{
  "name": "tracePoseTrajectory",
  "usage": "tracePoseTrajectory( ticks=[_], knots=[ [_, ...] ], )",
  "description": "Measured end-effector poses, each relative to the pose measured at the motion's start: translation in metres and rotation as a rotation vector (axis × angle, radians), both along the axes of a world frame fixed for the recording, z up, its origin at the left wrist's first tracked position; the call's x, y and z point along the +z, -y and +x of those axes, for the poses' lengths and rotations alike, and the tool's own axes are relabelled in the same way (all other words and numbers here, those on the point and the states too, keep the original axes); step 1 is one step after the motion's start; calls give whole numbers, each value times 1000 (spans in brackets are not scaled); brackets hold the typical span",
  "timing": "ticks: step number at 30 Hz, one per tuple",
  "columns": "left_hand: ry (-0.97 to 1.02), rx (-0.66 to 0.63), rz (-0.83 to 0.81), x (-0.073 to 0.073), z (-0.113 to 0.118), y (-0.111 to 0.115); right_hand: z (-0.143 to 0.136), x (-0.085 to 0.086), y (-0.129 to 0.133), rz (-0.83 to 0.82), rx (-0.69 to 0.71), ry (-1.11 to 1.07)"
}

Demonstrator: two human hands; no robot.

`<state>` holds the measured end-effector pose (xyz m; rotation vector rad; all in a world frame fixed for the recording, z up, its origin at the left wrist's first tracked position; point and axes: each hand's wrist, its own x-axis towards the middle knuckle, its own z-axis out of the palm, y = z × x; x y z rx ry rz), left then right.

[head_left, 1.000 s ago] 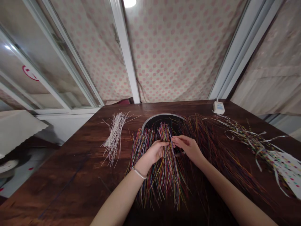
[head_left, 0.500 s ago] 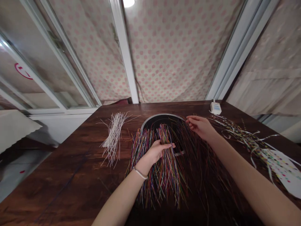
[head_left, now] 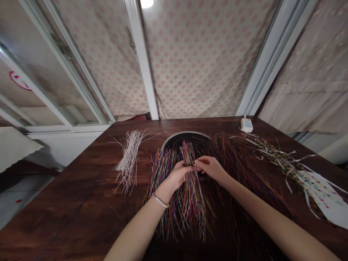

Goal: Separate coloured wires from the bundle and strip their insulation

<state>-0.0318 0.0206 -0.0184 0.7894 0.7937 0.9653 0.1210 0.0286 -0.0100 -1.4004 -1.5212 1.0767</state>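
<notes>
In the head view, the left hand (head_left: 178,175) holds a bundle of coloured strands (head_left: 194,197) over the bench (head_left: 87,203), while the right hand (head_left: 213,168), fingers drawn narrow, meets the bundle's edge, though whether it grips a strand I cannot tell.

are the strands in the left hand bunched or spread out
Both: the strands narrow to a bunch in the left hand; below it, they fan out
</notes>
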Motion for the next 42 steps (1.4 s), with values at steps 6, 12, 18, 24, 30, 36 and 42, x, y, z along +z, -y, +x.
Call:
tracePoseTrajectory(
  ticks=[6,12,18,24,30,36,42],
  knots=[
    [-62,4,63,3,1,2,-5,-7,15,-48,-43,-178],
    [-169,58,104,9,6,3,-3,-9,16,-34,-63,-299],
    [-177,37,119,6,8,1,-4,-14,19,28,-99,-312],
    [-160,20,120,5,7,1,-5,-14,19,32,-104,-321],
    [-130,-8,100,5,7,1,-4,-12,19,0,-154,-384],
    [-127,-23,63,10,5,2,3,-13,17,77,-249,-261],
    [-123,-30,72,11,5,2,-1,-3,27,447,-371,103]
  ],
)
